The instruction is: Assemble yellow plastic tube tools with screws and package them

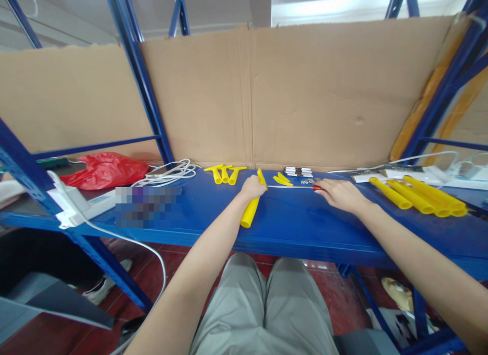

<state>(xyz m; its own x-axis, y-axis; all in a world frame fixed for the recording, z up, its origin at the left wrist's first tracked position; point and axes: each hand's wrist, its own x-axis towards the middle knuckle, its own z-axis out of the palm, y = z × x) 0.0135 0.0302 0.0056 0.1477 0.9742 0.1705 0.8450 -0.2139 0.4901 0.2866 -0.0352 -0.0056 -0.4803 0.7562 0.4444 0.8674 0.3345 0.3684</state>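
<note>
Yellow plastic, in one smooth round tube (pixel 248 215), sits in the left hand (pixel 253 188), whose fingers are closed around it; this tube is the landmark. Its round end emerges below the fist, toward the person, and its narrower far end shows just beyond the knuckles. To the tube's right, the right hand (pixel 337 194) is curled over a small red piece (pixel 317 187), fingers together. Between them, a thin pale straight rod (pixel 290 186) runs from the red piece almost to the tube; whether it touches is unclear. Left of the tube and farther back lie three yellow T-shaped plastic pieces (pixel 232 178). Beyond it to the right are small yellow strips (pixel 282 179) and a black-and-white stack (pixel 298 171). Well apart, past the right hand, several yellow plastic tubes (pixel 415 196) lie side by side.
</note>
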